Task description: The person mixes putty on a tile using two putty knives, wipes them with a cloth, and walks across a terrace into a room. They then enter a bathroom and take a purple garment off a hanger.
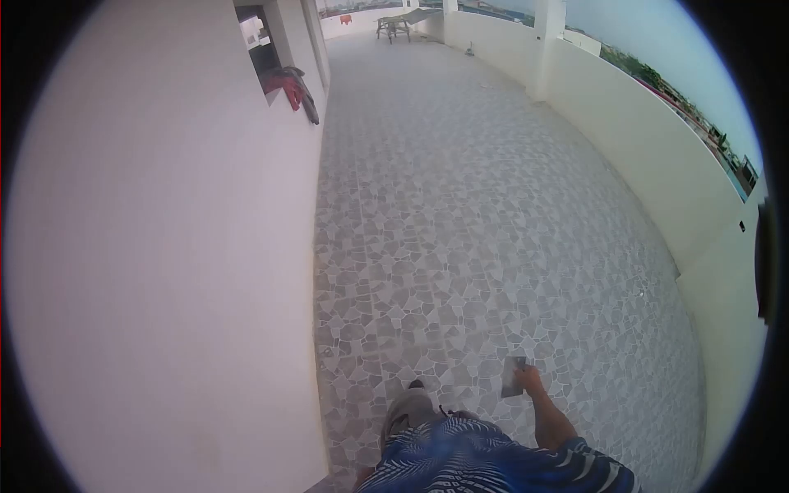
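My right hand [530, 380] is closed on a flat grey rectangular tool that looks like a wide putty knife [510, 378]. It is held low in front of my right side, above the patterned floor [460, 271]. The hand covers the tool's grip, so only its broad flat part shows. My left hand is not in view; only a bit of skin shows at the lower left of my blue patterned shirt [477, 460].
A plain white wall [181, 246] runs close along my left, with red and dark cloth [289, 89] hanging from its window opening. A low parapet [625, 123] borders the right. At the far end stands a small table-like frame [393, 29].
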{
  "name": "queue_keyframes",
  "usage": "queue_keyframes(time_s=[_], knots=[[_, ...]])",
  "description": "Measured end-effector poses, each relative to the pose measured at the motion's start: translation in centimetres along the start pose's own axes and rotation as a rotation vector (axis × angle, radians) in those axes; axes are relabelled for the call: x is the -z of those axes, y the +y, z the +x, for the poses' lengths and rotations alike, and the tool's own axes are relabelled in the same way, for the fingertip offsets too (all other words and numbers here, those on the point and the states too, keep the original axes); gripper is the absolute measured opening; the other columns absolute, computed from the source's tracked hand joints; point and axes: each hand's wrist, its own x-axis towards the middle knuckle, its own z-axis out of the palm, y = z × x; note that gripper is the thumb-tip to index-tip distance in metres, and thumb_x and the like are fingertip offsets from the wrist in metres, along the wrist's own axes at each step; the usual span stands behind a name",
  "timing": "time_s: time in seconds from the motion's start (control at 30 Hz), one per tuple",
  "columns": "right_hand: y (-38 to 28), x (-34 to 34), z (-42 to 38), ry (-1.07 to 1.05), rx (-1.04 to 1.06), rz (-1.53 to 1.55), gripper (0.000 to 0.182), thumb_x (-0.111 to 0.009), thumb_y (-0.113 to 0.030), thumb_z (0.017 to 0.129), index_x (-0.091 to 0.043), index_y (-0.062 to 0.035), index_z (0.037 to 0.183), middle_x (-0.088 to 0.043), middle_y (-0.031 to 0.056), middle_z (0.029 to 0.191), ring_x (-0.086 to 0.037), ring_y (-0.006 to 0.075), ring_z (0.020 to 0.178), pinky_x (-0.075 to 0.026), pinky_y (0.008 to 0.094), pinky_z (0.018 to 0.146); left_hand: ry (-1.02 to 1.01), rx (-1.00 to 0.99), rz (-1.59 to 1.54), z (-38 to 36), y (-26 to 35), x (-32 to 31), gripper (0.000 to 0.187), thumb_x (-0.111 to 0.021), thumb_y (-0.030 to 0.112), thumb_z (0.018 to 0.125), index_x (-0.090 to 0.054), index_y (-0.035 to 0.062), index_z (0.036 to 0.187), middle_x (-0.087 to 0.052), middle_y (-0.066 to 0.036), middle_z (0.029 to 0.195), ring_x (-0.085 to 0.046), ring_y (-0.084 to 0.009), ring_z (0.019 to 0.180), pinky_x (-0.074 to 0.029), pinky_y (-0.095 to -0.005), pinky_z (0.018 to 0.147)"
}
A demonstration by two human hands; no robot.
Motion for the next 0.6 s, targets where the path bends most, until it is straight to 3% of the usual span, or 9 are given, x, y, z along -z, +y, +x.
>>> queue_keyframes(time_s=[0.1, 0.13, 0.2, 0.3, 0.33, 0.37, 0.43, 0.57, 0.6], knots=[[5.1, -2.7, 1.3, -0.026, -0.09, -0.07, 0.05, -0.066, -0.039, 0.08, -0.068, 0.0097, 0.091, -0.065, 0.0352, 0.096, -0.064, 0.0475, 0.097, -0.049, 0.051, 0.084, -0.105, -0.374, 0.185, 6.3, 12.6, 4.6, 0.024, -0.055, 0.025, 0.094, -0.061, 0.0076, 0.109, -0.066, -0.014, 0.094, -0.069, -0.0254, 0.073, -0.057, -0.0378, 0.064], [9.1, -4.2, 2.9, -0.154, 0.192, -0.495, 0.049, -0.067, -0.037, 0.079, -0.067, 0.0115, 0.088, -0.065, 0.0355, 0.093, -0.066, 0.0469, 0.091, -0.051, 0.0492, 0.077, -0.043, -0.347, 0.129, 9.0, 18.5, 6.2, 0.023, -0.056, 0.023, 0.093, -0.061, 0.0066, 0.107, -0.066, -0.013, 0.091, -0.068, -0.0238, 0.071, -0.056, -0.0366, 0.061], [9.7, -4.8, 1.8, -0.288, 0.195, -0.546, 0.04, -0.067, -0.031, 0.078, -0.068, 0.0074, 0.09, -0.066, 0.027, 0.085, -0.067, 0.0378, 0.083, -0.051, 0.0468, 0.071, 0.151, -0.371, 0.018, 14.5, 33.5, 9.4, 0.02, -0.059, 0.02, 0.09, -0.061, 0.0045, 0.103, -0.066, -0.011, 0.086, -0.066, -0.0206, 0.066, -0.055, -0.0341, 0.055], [9.8, -6.4, 3.9, -0.422, 0.443, -0.814, 0.03, -0.066, -0.023, 0.076, -0.069, 0.0012, 0.093, -0.068, 0.0142, 0.074, -0.07, 0.0242, 0.071, -0.051, 0.0433, 0.06, 0.316, -0.556, -0.025, 15.0, 54.1, 11.5, 0.017, -0.058, 0.015, 0.089, -0.061, 0.0018, 0.1, -0.065, -0.008, 0.081, -0.065, -0.0162, 0.062, -0.054, -0.0306, 0.05], [7.8, -6.7, 5.0, -0.491, 0.209, -0.642, 0.03, -0.067, -0.023, 0.077, -0.069, 0.002, 0.093, -0.068, 0.0153, 0.074, -0.07, 0.025, 0.071, -0.051, 0.0434, 0.061, 0.338, -0.631, -0.015, 16.3, 59.4, 12.2, 0.018, -0.057, 0.015, 0.09, -0.062, 0.0005, 0.099, -0.068, -0.009, 0.083, -0.067, -0.0172, 0.063, -0.054, -0.0304, 0.053], [4.8, -6.8, 7.5, -0.472, -0.047, -0.431, 0.031, -0.067, -0.023, 0.077, -0.069, 0.0029, 0.093, -0.069, 0.0163, 0.075, -0.069, 0.0257, 0.072, -0.051, 0.0435, 0.061, 0.356, -0.711, -0.005, 17.8, 63.5, 12.4, 0.02, -0.055, 0.016, 0.09, -0.064, -0.0009, 0.098, -0.07, -0.01, 0.085, -0.069, -0.0182, 0.064, -0.055, -0.0302, 0.056], [-0.6, -7.4, 14.4, -0.417, -0.253, -0.23, 0.032, -0.067, -0.024, 0.077, -0.069, 0.0046, 0.092, -0.069, 0.0184, 0.077, -0.069, 0.0273, 0.073, -0.05, 0.0438, 0.063, 0.314, -0.75, -0.069, 20.4, 69.8, 12.3, 0.02, -0.054, 0.015, 0.09, -0.063, -0.0008, 0.099, -0.07, -0.01, 0.084, -0.069, -0.0183, 0.066, -0.055, -0.0309, 0.056], [-10.0, -8.3, 33.5, -0.33, -0.079, -0.223, 0.035, -0.068, -0.024, 0.078, -0.068, 0.008, 0.091, -0.069, 0.0225, 0.08, -0.069, 0.0304, 0.075, -0.05, 0.0442, 0.065, 0.22, -0.612, -0.232, 24.2, 77.6, 11.0, 0.021, -0.056, 0.014, 0.089, -0.062, 0.0002, 0.103, -0.068, -0.009, 0.085, -0.069, -0.0219, 0.071, -0.056, -0.0343, 0.058], [-12.8, -7.7, 39.3, -0.29, 0.022, -0.265, 0.035, -0.068, -0.024, 0.079, -0.068, 0.0088, 0.09, -0.069, 0.0235, 0.081, -0.069, 0.0312, 0.075, -0.05, 0.0443, 0.066, 0.181, -0.521, -0.34, 26.5, 75.3, 11.3, 0.022, -0.059, 0.015, 0.088, -0.062, 0.001, 0.104, -0.068, -0.009, 0.084, -0.069, -0.0236, 0.071, -0.056, -0.0367, 0.059]])
